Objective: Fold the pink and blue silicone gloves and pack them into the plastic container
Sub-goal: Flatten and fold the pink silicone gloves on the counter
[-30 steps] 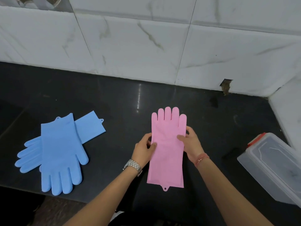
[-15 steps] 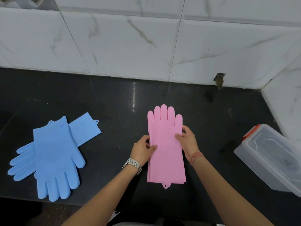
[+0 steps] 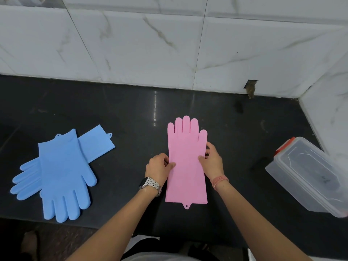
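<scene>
The pink gloves (image 3: 186, 166) lie flat as one stack on the black counter (image 3: 131, 119), fingers pointing to the wall and cuff toward me. My left hand (image 3: 159, 167) pinches the stack's left edge at mid-length. My right hand (image 3: 212, 161) pinches its right edge. Two blue gloves (image 3: 62, 170) lie crossed at the left of the counter, untouched. The clear plastic container (image 3: 308, 178) with a red clip sits at the right, its lid on.
White marble tiles (image 3: 169, 44) form the back wall and turn a corner at the right behind the container. The counter's front edge runs just under the blue gloves' fingertips. A small hole (image 3: 250, 87) breaks the tile at the wall's base.
The view has tilted and shifted a little. Both hands keep the same pinch on the pink gloves' sides; the gloves and container stay where they were.
</scene>
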The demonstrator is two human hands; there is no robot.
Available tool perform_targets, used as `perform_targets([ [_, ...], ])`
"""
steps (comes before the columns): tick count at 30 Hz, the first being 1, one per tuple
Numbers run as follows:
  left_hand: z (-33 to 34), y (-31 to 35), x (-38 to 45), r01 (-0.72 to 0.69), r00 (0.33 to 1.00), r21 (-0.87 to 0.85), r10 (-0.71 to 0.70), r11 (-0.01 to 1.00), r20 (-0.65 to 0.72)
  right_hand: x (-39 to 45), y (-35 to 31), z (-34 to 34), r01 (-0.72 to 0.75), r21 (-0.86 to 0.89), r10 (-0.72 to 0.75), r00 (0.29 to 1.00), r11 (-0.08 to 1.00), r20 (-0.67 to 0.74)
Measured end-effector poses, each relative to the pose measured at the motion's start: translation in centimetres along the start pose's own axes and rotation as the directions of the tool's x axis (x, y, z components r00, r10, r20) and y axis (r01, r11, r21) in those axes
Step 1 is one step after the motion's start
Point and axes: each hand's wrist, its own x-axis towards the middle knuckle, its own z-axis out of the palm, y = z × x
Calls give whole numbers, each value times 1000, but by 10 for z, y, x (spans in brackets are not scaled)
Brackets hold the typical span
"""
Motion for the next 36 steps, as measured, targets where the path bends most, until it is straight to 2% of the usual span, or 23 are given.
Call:
perform_targets([
  [6,0,2,-14,3,999,46,-6,999,53,-35,15,-10,-44,-188,38,999,981,-35],
  [9,-1,0,-24,66,993,-1,-66,998,94,-56,23,-10,-48,-148,52,998,988,22],
  [13,-5,-2,-33,127,975,-24,-121,992,186,-73,31,-14,-130,-45,134,987,990,93],
  [16,-8,-3,-37,128,959,-16,-119,992,258,-81,31,-18,-181,-11,181,977,983,112],
  [19,-10,-6,-44,101,959,-81,-76,992,271,-92,30,-22,-130,-15,130,987,991,91],
  [21,-9,-15,-50,6,988,-94,8,996,153,-100,27,-25,-93,56,85,988,994,129],
  [22,-9,-22,-53,-88,993,-74,94,993,75,-104,24,-26,-95,130,74,984,987,163],
  [23,-9,-29,-56,-212,977,-30,212,977,11,-107,19,-28,-117,206,76,977,972,200],
  [25,-6,-43,-60,-448,894,83,448,890,23,-113,9,-31,-167,319,81,961,933,266],
  [28,-2,-52,-65,-597,801,180,591,782,93,-118,-4,-32,-288,540,93,929,791,359],
  [31,1,-44,-63,-645,764,164,638,747,96,-117,-16,-34,-475,736,143,872,483,469],
  [33,5,-37,-59,-658,753,139,654,740,78,-114,-21,-37,-549,788,145,835,277,531],
  [34,7,-33,-56,-647,762,107,645,755,61,-111,-22,-39,-561,796,155,828,226,540],
  [36,7,-26,-51,-616,788,31,616,787,19,-106,-20,-43,-548,798,175,836,251,520],
])
